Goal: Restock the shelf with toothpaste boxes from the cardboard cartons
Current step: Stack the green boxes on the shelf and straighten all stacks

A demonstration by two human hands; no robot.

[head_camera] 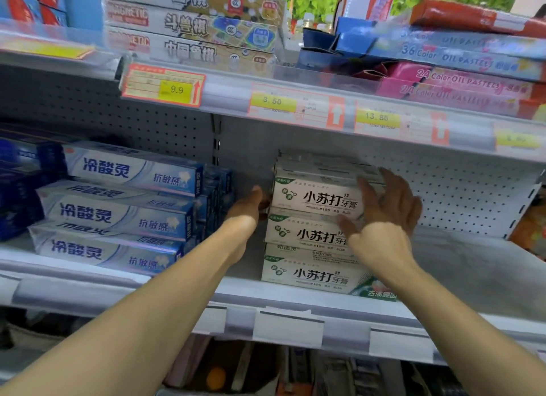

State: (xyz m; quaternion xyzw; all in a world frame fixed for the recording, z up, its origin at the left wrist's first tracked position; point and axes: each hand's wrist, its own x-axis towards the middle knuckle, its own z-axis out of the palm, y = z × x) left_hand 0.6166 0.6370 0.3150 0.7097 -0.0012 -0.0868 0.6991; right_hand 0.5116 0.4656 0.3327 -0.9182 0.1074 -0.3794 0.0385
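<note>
a: why are both hands on the white toothpaste boxes (316,200)?
b: left hand (248,208) touches the stack's left end, right hand (387,206) lies open on its right, i think to square it.
a: room?
b: bare shelf (472,265) to the right; blue boxes (118,206) near on the left.

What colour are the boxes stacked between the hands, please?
White with green accents and black lettering; head view.
</note>
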